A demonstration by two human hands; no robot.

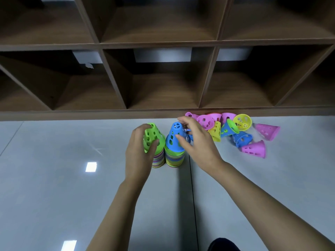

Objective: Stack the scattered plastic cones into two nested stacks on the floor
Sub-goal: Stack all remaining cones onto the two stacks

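- Trouble is looming at the left stack point(158, 160): our left grip point(139, 142) is clamping the green cone point(151, 134), which is sitting tilted on top and not yet looking fully seated. If we are pressing it down crooked, we are risking a jammed rim or a shove that leans the whole column.
- We are cupping the right grip point(197, 142) round the blue cone point(174, 140), thumb on its front wall and fingers curling behind. It is crowning the right stack point(174, 160).
- Both stacks are standing on the floor point(72, 178), just beside each other, possibly touching. We judge that a nudge to one could be toppling both.
- Our right forearm is reaching past the loose cones point(242, 122), which are lying on their sides to the right against the shelf point(163, 113) base. A careless sweep could be rolling them further off.
- Each stack is holding many nested cones, only their coloured rims showing.
- We are seeing pale shapes at the back of the upper shelf compartments, and we cannot tell what they are.
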